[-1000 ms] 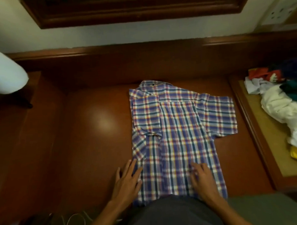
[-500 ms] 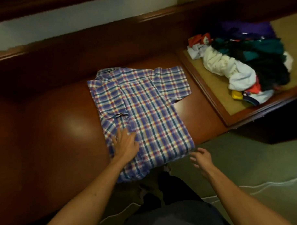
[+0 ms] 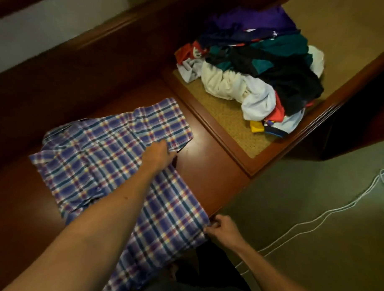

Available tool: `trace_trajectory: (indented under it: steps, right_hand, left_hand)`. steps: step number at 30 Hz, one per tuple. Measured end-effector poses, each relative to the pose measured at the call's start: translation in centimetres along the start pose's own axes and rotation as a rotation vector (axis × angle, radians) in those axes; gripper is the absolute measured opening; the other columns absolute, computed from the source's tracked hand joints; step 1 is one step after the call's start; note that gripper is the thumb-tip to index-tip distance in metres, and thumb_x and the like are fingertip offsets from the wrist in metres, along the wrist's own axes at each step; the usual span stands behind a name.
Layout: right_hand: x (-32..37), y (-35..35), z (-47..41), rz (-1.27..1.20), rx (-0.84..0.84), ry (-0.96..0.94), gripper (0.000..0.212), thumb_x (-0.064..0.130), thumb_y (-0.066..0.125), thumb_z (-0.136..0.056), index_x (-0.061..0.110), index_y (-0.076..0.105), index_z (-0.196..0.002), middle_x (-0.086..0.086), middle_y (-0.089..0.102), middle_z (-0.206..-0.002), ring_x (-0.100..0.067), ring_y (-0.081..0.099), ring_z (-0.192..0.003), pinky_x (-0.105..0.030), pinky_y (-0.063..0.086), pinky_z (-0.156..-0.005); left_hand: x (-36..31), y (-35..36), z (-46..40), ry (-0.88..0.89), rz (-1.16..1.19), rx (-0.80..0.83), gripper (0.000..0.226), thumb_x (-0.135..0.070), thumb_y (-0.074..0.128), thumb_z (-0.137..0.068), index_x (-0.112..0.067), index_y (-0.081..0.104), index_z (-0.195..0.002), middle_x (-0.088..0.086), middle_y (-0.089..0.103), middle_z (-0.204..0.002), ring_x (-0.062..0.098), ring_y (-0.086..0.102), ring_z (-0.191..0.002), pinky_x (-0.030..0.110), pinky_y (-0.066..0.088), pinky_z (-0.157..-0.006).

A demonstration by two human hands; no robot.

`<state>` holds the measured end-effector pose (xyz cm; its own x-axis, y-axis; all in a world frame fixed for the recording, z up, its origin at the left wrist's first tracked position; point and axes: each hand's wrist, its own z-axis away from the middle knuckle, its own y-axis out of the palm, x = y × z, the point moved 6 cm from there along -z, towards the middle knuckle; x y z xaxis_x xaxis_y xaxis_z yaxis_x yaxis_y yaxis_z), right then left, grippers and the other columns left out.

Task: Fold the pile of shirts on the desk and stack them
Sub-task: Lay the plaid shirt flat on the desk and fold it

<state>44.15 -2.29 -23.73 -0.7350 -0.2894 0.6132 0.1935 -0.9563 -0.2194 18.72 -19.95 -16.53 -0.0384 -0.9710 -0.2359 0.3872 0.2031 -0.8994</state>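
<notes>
A blue, white and red plaid shirt [image 3: 100,161] lies flat on the dark wooden desk [image 3: 209,173], its left sleeve folded in. My left hand [image 3: 158,155] reaches across it and grips the cloth under the right sleeve at the shirt's right side. My right hand [image 3: 220,230] pinches the shirt's lower right hem corner at the desk's front edge. A pile of unfolded shirts [image 3: 260,71], white, black, teal, purple and red, sits on a woven mat to the right.
The woven mat [image 3: 229,126] is set in a raised wooden frame right of the plaid shirt. A white cable [image 3: 319,217] runs over the greenish floor at the right. A wooden ledge and pale wall stand behind the desk.
The view has swung right and down. My left hand moved from the shirt's lower left up to its right side. My right hand went from open in the air to pinching the hem corner.
</notes>
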Motion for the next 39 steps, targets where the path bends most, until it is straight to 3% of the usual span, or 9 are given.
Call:
trace_trajectory:
  steps: [4,8,16,24,28,33,35,37,39]
  right_hand:
    - [0.8,-0.1,0.5,0.159,0.149,-0.113,0.018,0.019,0.069,-0.088,0.030,0.063,-0.076,0.010,0.067,-0.072,0.005,0.062,-0.066,-0.014,0.048,-0.062]
    - [1.3,0.1,0.6,0.382,0.004,-0.309,0.023,0.032,0.063,-0.090,0.031,0.053,-0.070,0.013,0.056,-0.076,-0.002,0.050,-0.074,-0.016,0.038,-0.065]
    - [2.7,1.7,4.0,0.713,-0.462,-0.725,0.017,0.037,0.055,-0.076,0.022,0.058,-0.068,0.007,0.056,-0.069,-0.012,0.047,-0.071,-0.030,0.040,-0.064]
    - [1.5,10.0,8.3,0.873,-0.509,-0.896,0.016,0.028,0.053,-0.074,0.023,0.040,-0.082,0.001,0.060,-0.065,-0.021,0.057,-0.054,-0.030,0.040,-0.053]
    - [-0.6,14.4,9.0,0.847,-0.428,-0.690,0.020,0.029,0.054,-0.071,0.022,0.041,-0.085,-0.001,0.066,-0.070,-0.026,0.064,-0.059,-0.030,0.046,-0.044]
    - [-2.8,18.4,8.6,0.819,-0.008,-0.385,0.047,0.031,0.063,-0.086,0.020,0.051,-0.131,-0.006,0.059,-0.129,-0.028,0.054,-0.119,-0.039,0.048,-0.093]
    - [-2.5,18.9,8.9,0.722,0.076,-0.348,0.053,0.034,0.066,-0.087,0.020,0.052,-0.135,-0.005,0.057,-0.134,-0.023,0.052,-0.123,-0.035,0.045,-0.099]
    - [-1.9,18.3,9.1,0.547,0.077,-0.300,0.042,0.032,0.066,-0.089,0.017,0.062,-0.127,-0.003,0.065,-0.125,-0.013,0.060,-0.112,-0.029,0.047,-0.096]
    - [-1.3,16.5,9.1,0.336,-0.033,-0.243,0.019,0.028,0.066,-0.090,0.020,0.074,-0.104,0.003,0.074,-0.102,-0.004,0.066,-0.090,-0.027,0.052,-0.086]
  left_hand:
    - [-0.9,-0.1,-0.9,-0.008,-0.146,-0.037,0.017,-0.033,0.055,-0.095,-0.016,0.056,-0.099,0.004,0.062,-0.085,0.023,0.061,-0.075,0.040,0.057,-0.071]
    - [-0.2,-0.7,-0.3,0.007,-0.039,-0.141,0.015,-0.019,0.044,-0.099,-0.011,0.057,-0.098,0.007,0.063,-0.079,0.025,0.060,-0.067,0.038,0.052,-0.058]
    - [6.5,-1.6,4.2,-0.692,1.498,-0.189,0.013,-0.005,0.047,-0.095,-0.006,0.058,-0.087,0.008,0.062,-0.077,0.023,0.061,-0.071,0.037,0.054,-0.069]
    - [15.1,0.3,11.7,-0.669,2.259,-0.089,0.022,-0.016,0.043,-0.099,-0.014,0.052,-0.080,-0.002,0.047,-0.068,0.013,0.048,-0.065,0.035,0.049,-0.094]
    - [18.6,0.6,14.1,-0.649,2.244,-0.053,0.028,-0.018,0.041,-0.101,-0.016,0.045,-0.074,-0.003,0.041,-0.063,0.013,0.040,-0.060,0.034,0.049,-0.091]
    - [22.5,0.6,15.3,-0.708,1.895,0.044,0.027,-0.015,0.036,-0.103,-0.012,0.048,-0.079,0.004,0.058,-0.091,0.017,0.060,-0.090,0.036,0.045,-0.103]
    - [23.3,0.2,15.9,-0.715,1.729,0.009,0.024,-0.015,0.032,-0.105,-0.007,0.054,-0.109,0.009,0.059,-0.124,0.020,0.055,-0.121,0.035,0.037,-0.110]
    - [24.1,-0.1,16.4,-0.715,1.494,-0.121,0.033,-0.013,0.035,-0.104,0.001,0.048,-0.132,0.015,0.062,-0.119,0.023,0.063,-0.106,0.033,0.051,-0.091]
    - [23.5,-0.4,17.5,-0.678,1.210,-0.211,0.029,-0.008,0.044,-0.098,0.006,0.056,-0.120,0.012,0.065,-0.081,0.020,0.062,-0.065,0.032,0.050,-0.053]
